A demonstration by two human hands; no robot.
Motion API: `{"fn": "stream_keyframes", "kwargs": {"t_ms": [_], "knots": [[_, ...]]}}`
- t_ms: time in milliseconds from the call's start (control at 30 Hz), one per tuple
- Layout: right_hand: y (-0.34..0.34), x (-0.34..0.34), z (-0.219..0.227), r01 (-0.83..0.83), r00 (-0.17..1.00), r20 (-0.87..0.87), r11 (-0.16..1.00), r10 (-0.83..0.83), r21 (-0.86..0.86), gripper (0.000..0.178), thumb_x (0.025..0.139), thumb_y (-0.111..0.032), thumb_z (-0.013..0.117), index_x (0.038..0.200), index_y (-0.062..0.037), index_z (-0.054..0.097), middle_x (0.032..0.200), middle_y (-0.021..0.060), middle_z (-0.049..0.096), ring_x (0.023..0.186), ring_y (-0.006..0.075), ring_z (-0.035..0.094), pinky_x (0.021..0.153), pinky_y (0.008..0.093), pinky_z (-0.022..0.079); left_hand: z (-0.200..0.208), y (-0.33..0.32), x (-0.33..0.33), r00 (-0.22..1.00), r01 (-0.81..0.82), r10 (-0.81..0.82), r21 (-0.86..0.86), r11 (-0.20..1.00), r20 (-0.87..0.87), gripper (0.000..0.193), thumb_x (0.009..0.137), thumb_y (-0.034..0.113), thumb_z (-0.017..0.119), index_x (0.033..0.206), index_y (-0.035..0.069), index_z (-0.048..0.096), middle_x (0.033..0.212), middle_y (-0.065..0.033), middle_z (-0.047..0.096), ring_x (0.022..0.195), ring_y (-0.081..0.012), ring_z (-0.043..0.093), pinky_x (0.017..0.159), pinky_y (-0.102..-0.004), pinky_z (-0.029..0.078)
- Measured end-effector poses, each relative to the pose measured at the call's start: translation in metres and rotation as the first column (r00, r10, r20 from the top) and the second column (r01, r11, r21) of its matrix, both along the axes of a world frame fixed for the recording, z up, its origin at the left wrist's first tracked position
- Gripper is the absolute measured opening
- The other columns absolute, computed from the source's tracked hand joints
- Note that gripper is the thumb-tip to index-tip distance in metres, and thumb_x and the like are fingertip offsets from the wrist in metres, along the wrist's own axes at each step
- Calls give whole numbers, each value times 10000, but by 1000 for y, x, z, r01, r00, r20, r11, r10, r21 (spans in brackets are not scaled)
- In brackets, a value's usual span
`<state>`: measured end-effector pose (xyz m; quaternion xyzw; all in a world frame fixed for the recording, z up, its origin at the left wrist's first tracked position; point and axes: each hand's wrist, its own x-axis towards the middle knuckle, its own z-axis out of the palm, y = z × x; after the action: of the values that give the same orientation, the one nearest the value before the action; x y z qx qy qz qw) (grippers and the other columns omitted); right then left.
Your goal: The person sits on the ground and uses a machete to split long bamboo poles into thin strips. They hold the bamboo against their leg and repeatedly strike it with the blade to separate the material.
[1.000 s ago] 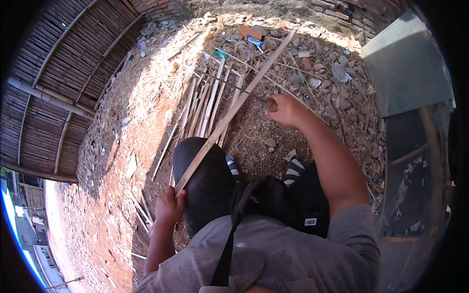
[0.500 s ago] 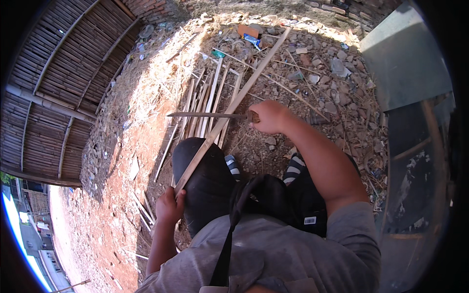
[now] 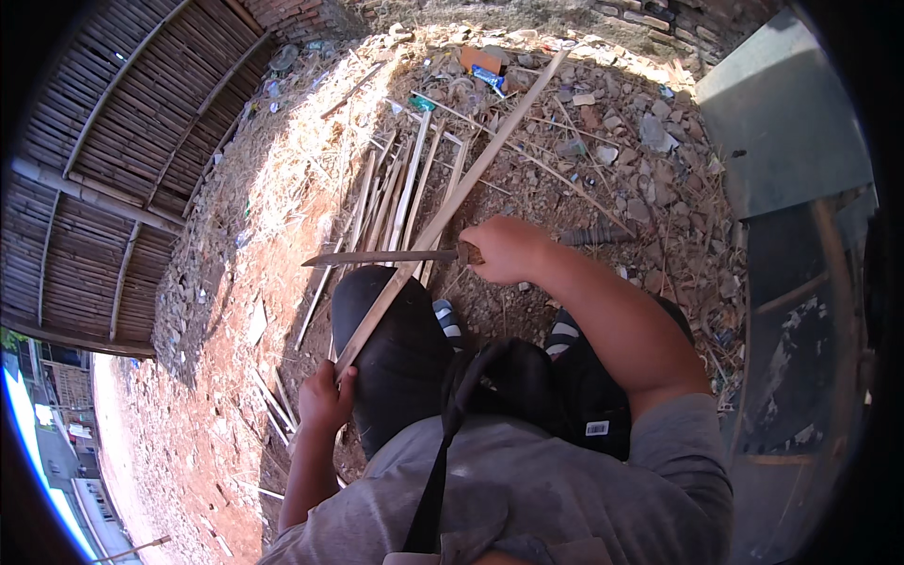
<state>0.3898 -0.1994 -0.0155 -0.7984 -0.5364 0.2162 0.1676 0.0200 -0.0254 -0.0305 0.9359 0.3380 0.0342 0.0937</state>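
Observation:
My left hand [image 3: 327, 399] is closed round the near end of a long, pale wooden strip [image 3: 491, 154]. The strip slants up and away to the right, passing over my dark-trousered left knee [image 3: 372, 294]. In my right hand [image 3: 508, 250] is the brown wooden handle of a machete [image 3: 363, 258]. Its dark, narrow blade points left and lies across the strip, just beyond the knee. Whether the edge bites into the wood I cannot tell.
Several thin strips [image 3: 403, 195] lie on the ground beyond my left knee. Stones and litter [image 3: 650, 179] cover the ground to the right. A slatted bamboo wall [image 3: 104, 141] stands at left, a grey-green panel [image 3: 791, 113] at right, and a brick wall [image 3: 565, 24] at the back.
My right hand has drawn the machete nearer and slightly left along the strip, closer to my knee. The left hand and the strip have barely moved.

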Motion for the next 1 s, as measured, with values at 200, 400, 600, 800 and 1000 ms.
{"fn": "stream_keyframes", "kwargs": {"t_ms": [200, 400, 600, 800, 1000], "knots": [[-7, 39, -8, 80, 995, 60, 995, -83, 52, 302, 836, -315, 740, 1028, -92, 671, 880, 171, 699, 883, 380, 685, 783, 494, 544, -3, 0, 1, 1000, 8, -8, 16, 1000, 15, 425, 962, 409, 621, 820, 20, 524, 698, -251, 616, 680, -477, 628, 617, -557, 474], [-24, 49, 8, 342, 940, -10, 939, -342, 27, 365, 874, -301, 708, 1143, -56, 686, 1011, 196, 709, 994, 370, 677, 884, 457, 545, 1, -1, 3, 1000, 7, -8, 21, 1000, 17, 436, 961, 426, 619, 811, 28, 522, 668, -240, 610, 659, -473, 627, 595, -560, 472], [-6, 18, -4, 43, 998, -39, 999, -43, -8, 337, 839, -299, 724, 1085, -72, 689, 1007, 178, 715, 996, 370, 677, 880, 459, 549, -2, 1, 1, 1000, 4, -4, 23, 1000, 11, 449, 960, 448, 613, 814, 32, 528, 661, -238, 610, 653, -474, 628, 594, -563, 473], [-5, 30, 12, 61, 995, 86, 998, -58, -32, 328, 847, -292, 726, 1085, -74, 664, 981, 184, 703, 990, 369, 677, 866, 481, 546, 2, -1, 2, 1000, -7, 7, 29, 1000, -3, 443, 958, 440, 614, 814, 29, 533, 675, -245, 617, 658, -472, 632, 598, -562, 474], [-25, 44, 12, 375, 925, 68, 927, -375, 15, 292, 859, -263, 703, 1064, -61, 655, 978, 178, 704, 978, 361, 682, 864, 484, 552, 0, 0, 4, 1000, 10, -9, 29, 1000, -5, 437, 956, 428, 616, 810, 25, 529, 677, -248, 620, 658, -470, 634, 602, -561, 479]]}}
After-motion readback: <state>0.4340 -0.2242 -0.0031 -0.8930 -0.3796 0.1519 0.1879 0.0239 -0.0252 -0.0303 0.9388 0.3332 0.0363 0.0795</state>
